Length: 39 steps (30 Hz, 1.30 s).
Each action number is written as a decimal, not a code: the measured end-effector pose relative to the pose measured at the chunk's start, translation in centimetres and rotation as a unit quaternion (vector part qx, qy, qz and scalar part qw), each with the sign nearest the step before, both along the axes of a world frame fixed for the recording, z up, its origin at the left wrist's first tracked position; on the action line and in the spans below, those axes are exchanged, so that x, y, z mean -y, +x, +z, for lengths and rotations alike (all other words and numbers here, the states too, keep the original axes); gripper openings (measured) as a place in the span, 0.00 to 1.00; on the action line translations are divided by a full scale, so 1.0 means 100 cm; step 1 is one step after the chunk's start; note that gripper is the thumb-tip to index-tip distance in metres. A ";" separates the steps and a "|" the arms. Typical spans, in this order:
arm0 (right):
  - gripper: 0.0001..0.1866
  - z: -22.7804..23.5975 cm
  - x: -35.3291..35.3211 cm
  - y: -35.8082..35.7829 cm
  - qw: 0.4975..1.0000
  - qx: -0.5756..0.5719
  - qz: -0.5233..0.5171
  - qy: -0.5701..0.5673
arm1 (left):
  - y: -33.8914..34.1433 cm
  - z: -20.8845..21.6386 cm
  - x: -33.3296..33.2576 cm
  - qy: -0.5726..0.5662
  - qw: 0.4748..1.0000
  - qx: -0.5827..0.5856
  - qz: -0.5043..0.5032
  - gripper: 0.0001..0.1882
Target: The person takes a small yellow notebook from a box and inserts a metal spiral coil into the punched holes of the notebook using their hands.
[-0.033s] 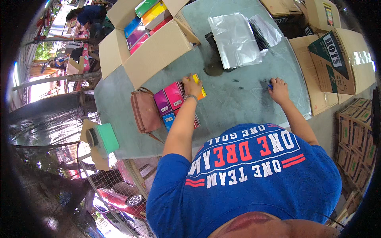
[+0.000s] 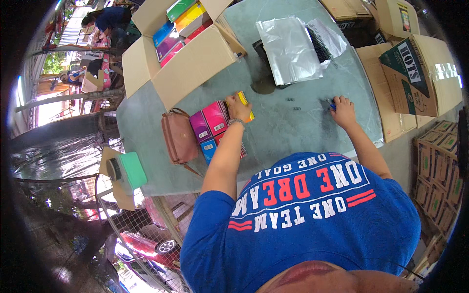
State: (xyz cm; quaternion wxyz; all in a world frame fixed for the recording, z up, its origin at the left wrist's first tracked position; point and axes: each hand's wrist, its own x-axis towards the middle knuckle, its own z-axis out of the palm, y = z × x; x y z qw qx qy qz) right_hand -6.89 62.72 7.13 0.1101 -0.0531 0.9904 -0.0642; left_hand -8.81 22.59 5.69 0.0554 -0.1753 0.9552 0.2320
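My left hand (image 2: 238, 108) is closed on a small yellow spiral notebook (image 2: 244, 99), its fingers covering much of the cover. Just left of that hand, pink notebooks (image 2: 215, 116), a purple notebook (image 2: 199, 125) and a blue notebook (image 2: 208, 149) lie side by side; my forearm hides part of them. My right hand (image 2: 344, 111) rests on the table, curled around a small blue-handled tool (image 2: 332, 105). The tool's thin tip points left, and its exact kind is unclear. Two short pieces of dark spiral coil (image 2: 293, 104) lie on the table between my hands.
An open carton (image 2: 195, 66) of colourful notebooks stands at the far left of the table (image 2: 293, 134). A brown bag (image 2: 179, 136) sits beside the notebooks. Clear plastic sheets (image 2: 290, 51) and black spiral coils (image 2: 320, 44) lie farther back. Cardboard boxes (image 2: 430, 73) crowd the right edge.
My left hand and the yellow notebook have shifted and turned slightly, with the hand a little farther right. My right hand has stayed in place.
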 end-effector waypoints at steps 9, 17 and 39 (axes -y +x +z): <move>0.22 0.002 0.005 0.002 1.000 -0.003 0.008 0.006 | 0.019 0.000 -0.006 -0.034 0.999 0.010 0.023 0.39; 0.21 0.001 0.003 0.001 1.000 -0.005 0.013 -0.001 | 0.009 0.002 -0.015 -0.034 0.996 0.056 0.066 0.34; 0.15 0.003 0.008 -0.012 0.972 -0.197 -0.024 -0.127 | -0.091 0.238 -0.062 0.321 0.896 -0.254 -0.172 0.06</move>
